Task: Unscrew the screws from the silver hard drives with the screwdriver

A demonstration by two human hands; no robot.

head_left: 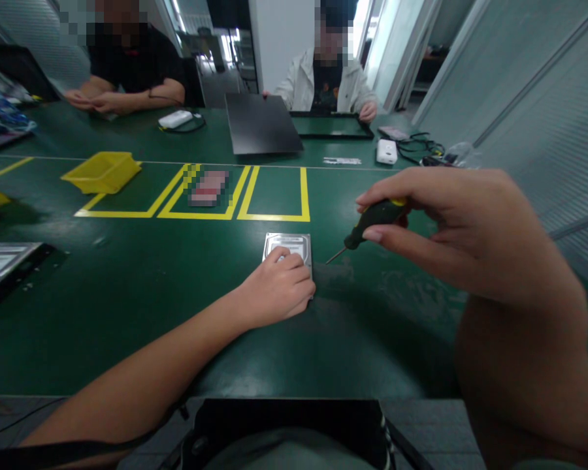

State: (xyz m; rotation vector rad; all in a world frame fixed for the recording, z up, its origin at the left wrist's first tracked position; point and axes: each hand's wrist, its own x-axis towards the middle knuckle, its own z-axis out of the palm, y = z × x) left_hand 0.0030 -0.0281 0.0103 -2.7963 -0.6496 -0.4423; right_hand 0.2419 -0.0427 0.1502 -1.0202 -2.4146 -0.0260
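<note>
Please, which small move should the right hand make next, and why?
Perhaps bring the screwdriver tip left to the hard drive: the right hand holds the tool with its tip just right of the drive, apart from it, while the left hand is on the drive.

a broad green counter (102, 281) fills most of the view, its smooth top faintly glossy, with a thin pale line running across it and yellow lines (304, 196) marking out boxes. beyond the counter's far edge stands a plain whitish pillar (284, 39). also behind the counter, left of its middle, an opening (215, 62) shows a further space with blurred dark furniture. to the counter's right rises a pale, finely ribbed wall (563, 124) crossed by a dark seam; another ribbed wall (12, 29) stands past its far left corner. below the counter's near edge lies grey floor (436, 421). cool white light glares behind the counter.
</note>
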